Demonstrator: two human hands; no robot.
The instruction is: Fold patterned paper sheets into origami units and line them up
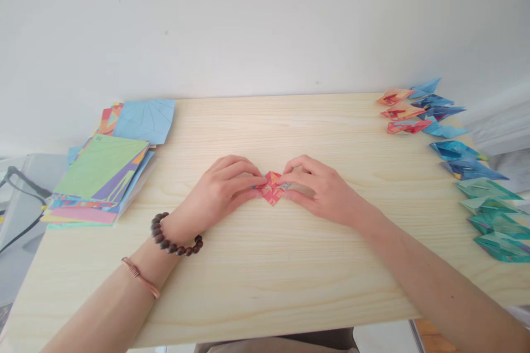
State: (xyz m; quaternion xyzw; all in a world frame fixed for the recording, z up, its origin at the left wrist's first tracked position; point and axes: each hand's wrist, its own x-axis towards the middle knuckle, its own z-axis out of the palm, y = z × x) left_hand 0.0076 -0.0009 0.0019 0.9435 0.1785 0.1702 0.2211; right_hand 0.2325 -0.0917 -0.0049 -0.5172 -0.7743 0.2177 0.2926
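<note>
A small folded piece of red patterned origami paper [271, 187] lies on the light wooden table [265, 265], near its middle. My left hand [223, 190] pinches the paper's left side with curled fingers. My right hand [318, 187] pinches its right side the same way. Both hands rest on the tabletop and cover part of the paper. A dark bead bracelet and a thin pink band sit on my left wrist.
A stack of coloured origami sheets [101, 176] lies at the table's left, with a blue sheet [144, 119] behind it. Several folded paper figures, orange, blue and teal [455, 154], line the right edge. A white wall stands behind the table.
</note>
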